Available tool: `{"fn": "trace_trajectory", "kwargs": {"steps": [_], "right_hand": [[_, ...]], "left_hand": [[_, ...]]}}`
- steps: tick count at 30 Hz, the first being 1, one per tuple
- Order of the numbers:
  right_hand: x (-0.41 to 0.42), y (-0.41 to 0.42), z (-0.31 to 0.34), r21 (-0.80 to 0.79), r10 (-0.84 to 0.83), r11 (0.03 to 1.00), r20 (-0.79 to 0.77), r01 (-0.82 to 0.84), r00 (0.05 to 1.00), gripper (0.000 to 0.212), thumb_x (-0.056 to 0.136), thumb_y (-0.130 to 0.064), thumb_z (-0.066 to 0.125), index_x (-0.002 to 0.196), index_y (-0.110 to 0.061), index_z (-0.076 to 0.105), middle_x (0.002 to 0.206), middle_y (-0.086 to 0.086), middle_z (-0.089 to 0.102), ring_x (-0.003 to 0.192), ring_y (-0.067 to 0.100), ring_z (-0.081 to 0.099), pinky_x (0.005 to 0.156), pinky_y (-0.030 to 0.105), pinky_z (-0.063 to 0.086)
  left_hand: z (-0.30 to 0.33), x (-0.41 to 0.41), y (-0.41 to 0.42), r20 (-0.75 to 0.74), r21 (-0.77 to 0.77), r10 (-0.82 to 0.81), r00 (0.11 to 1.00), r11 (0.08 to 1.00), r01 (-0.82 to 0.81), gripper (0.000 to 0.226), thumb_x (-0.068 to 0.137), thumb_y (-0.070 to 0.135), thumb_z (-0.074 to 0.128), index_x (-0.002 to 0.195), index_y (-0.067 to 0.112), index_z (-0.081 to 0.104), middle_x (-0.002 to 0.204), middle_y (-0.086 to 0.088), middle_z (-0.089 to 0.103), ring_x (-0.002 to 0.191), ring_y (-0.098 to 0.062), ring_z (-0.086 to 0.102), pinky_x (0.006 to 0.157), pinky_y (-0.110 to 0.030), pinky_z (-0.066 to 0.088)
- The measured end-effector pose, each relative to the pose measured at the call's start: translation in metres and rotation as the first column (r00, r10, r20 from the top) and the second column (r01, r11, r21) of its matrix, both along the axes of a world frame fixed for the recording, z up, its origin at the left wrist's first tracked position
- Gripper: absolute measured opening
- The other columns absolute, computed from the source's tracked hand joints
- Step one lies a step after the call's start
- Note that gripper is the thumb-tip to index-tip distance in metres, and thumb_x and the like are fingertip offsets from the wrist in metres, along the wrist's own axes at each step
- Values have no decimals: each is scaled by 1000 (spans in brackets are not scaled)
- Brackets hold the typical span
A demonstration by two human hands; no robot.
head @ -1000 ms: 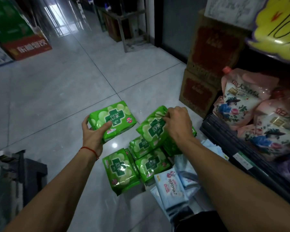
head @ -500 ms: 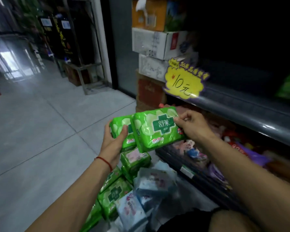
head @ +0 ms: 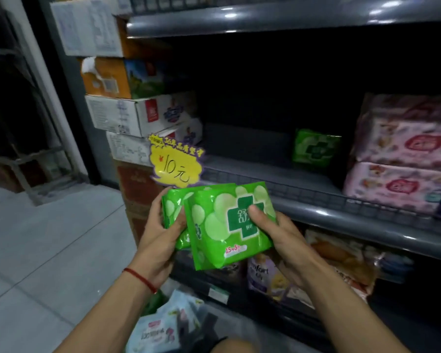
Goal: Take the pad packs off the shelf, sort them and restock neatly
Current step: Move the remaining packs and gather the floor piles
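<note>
Left hand (head: 161,238) gripping the rear green pack (head: 172,207) and right hand (head: 278,240) gripping the front green pack (head: 227,225), thumb lying across its cross, both packs overlapping just before the shelf (head: 341,207), where a third green pack (head: 315,149) is standing beyond the fingertips

A grey metal shelf (head: 316,200) with a low wire front rail carries one green pad pack (head: 315,149) standing upright toward the back, well apart from two pink floral packs (head: 402,164) stacked one on the other at the right. A yellow price tag (head: 176,165) hangs at the shelf's left end. On the pale tiled floor (head: 49,238) below lie light blue packs (head: 163,327), blurred.
</note>
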State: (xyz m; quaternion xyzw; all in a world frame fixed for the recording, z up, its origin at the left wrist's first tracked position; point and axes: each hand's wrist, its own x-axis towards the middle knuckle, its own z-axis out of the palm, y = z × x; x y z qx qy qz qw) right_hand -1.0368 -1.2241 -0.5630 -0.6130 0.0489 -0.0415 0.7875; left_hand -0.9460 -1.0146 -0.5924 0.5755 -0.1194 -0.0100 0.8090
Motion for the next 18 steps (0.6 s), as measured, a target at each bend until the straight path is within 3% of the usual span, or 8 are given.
{"fn": "trace_trajectory", "kwargs": {"steps": [3,5,8,11,14,18], "right_hand": [[-6,-30,10,49,-170,985,60,167,984,51,80,-41,82,120,-11,72,114,12,76,108,31,73,104,51,52],[-13,-49,17,104,-303,950,86,294,949,54,77,-44,84,120,-14,71,115,12,76,109,33,72,102,52,53],[-29,-75,23,109,-495,869,160,483,854,53,76,-45,79,122,-22,69,110,3,78,102,26,75,87,41,59],[-45,-97,22,89,-631,774,194,627,751,58,69,-59,85,118,-34,70,112,-2,77,105,26,74,97,55,55],[-57,-114,18,158,-723,690,190,706,664,62,63,-60,88,117,-35,70,113,0,77,105,29,74,100,64,51],[-62,-125,20,191,-756,654,185,732,628,65,64,-60,89,121,-35,68,115,1,77,106,29,74,99,64,51]], "left_hand": [[28,8,-30,79,5,-26,997,1000,25,92,61,56,91,139,29,51,126,-2,70,111,-22,69,88,-42,60],[46,18,-51,113,-2,-41,993,999,41,77,72,43,89,137,29,52,125,-6,70,113,-29,68,95,-53,55],[73,34,-85,131,-55,-114,985,991,122,62,78,19,79,133,27,52,122,-11,69,102,-33,71,80,-54,61],[95,50,-124,151,-61,-178,972,980,189,60,82,10,76,135,22,51,116,-10,69,97,-32,70,77,-54,61],[113,65,-158,129,-66,-256,958,962,266,52,88,3,71,133,20,53,110,-8,70,91,-29,72,74,-48,61],[125,85,-198,147,-2,-341,929,939,345,49,89,-1,70,127,24,51,118,-12,67,98,-32,70,80,-56,60]]}}
